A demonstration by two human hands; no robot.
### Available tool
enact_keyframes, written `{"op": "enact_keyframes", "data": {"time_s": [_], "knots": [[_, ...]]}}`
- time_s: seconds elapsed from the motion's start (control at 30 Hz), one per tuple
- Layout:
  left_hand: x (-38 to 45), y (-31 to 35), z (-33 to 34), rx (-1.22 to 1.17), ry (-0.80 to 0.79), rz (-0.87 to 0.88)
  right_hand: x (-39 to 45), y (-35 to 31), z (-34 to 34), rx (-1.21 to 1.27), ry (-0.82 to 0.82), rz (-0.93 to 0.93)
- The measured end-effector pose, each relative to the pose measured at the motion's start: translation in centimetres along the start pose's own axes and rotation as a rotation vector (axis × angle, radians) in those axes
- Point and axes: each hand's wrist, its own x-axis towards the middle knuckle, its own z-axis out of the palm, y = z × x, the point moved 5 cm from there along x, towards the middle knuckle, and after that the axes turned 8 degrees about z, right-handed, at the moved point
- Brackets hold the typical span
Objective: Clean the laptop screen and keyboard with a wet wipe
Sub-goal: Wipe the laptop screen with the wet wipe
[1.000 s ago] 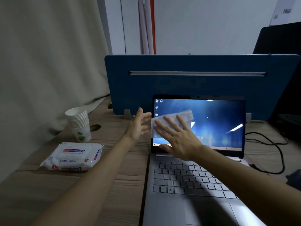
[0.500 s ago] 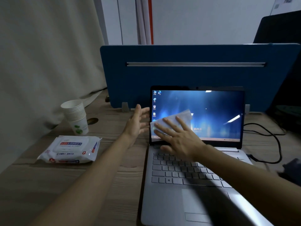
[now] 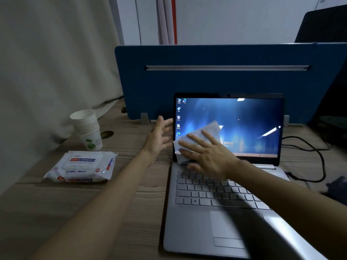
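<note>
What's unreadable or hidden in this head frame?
- Lower-left of the laptop screen: covered by the wet wipe and the right hand.
- Left hand by the screen's left edge: contact with the bezel cannot be told.
- Wipe pack label: too small and dim to read.
- Dark object on the desk, right: cut off by the frame edge.
- Cable: its far end is lost in the dark at right.

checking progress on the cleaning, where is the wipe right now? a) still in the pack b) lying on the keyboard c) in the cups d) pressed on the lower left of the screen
d: the right hand presses the wipe flat with straight fingers against the lower left of the screen, just above the keyboard.
</note>
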Motion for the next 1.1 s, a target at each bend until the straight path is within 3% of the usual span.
{"op": "enact_keyframes", "data": {"time_s": [0.2, 0.43, 0.67, 0.93, 1.1], "knots": [[-0.1, -0.2, 0.2, -0.016, 0.011, -0.001, 1.3, 1.5, -1.9, 0.064, 0.045, 0.156], [-0.4, -0.1, 0.2, 0.001, 0.011, -0.026, -0.8, -1.0, -0.1, 0.025, -0.044, -0.019], [-0.6, 0.1, 0.5, 0.026, 0.006, -0.018, 1.2, 1.8, -2.4, 0.077, 0.032, 0.174], [-0.5, 0.3, 0.4, 0.042, 0.024, -0.018, -1.5, 0.6, 0.1, 0.024, -0.041, -0.016], [-0.6, 0.5, 0.6, 0.047, 0.034, -0.012, 0.7, 4.4, -3.1, 0.067, 0.060, 0.173]]}}
